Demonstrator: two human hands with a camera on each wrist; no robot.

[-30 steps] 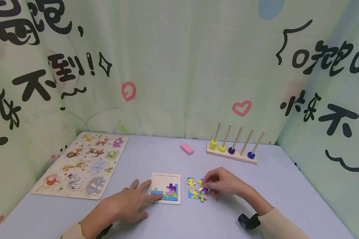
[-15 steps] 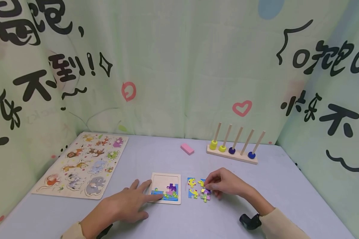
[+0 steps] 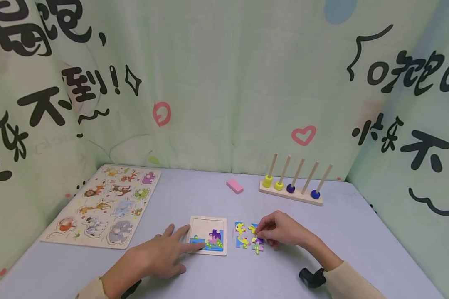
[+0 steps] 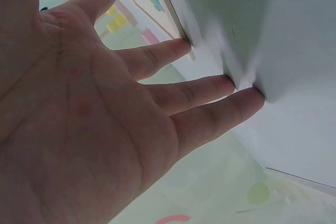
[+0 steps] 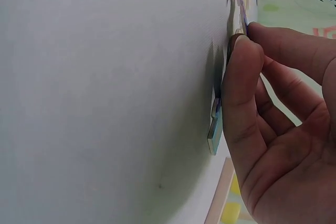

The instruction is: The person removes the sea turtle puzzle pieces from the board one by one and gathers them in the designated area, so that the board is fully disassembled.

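A small square wooden puzzle tray point(image 3: 203, 225) lies in the middle of the table, its lower part filled with joined pieces, one purple piece point(image 3: 215, 234) standing up at the right. My left hand point(image 3: 153, 258) is spread, its index finger resting on the filled part and another fingertip at the tray's left edge. To the right of the tray my right hand point(image 3: 282, 228) pinches a green, pink and purple jigsaw piece point(image 3: 257, 246) between thumb and index finger. Loose blue-and-yellow jigsaw pieces point(image 3: 241, 242) lie beside it. The right wrist view shows the pinching thumb point(image 5: 244, 77) close over the table.
A large animal peg board point(image 3: 108, 207) lies at the left. At the back are a pink block point(image 3: 234, 186) and a wooden stand of pegs point(image 3: 289, 195) with yellow and dark blue beads. Printed curtains point(image 3: 224, 91) surround the table.
My right hand has shifted slightly right, and the green, pink and purple piece has slid and turned a little with it, away from the loose pieces. My left hand stays put.
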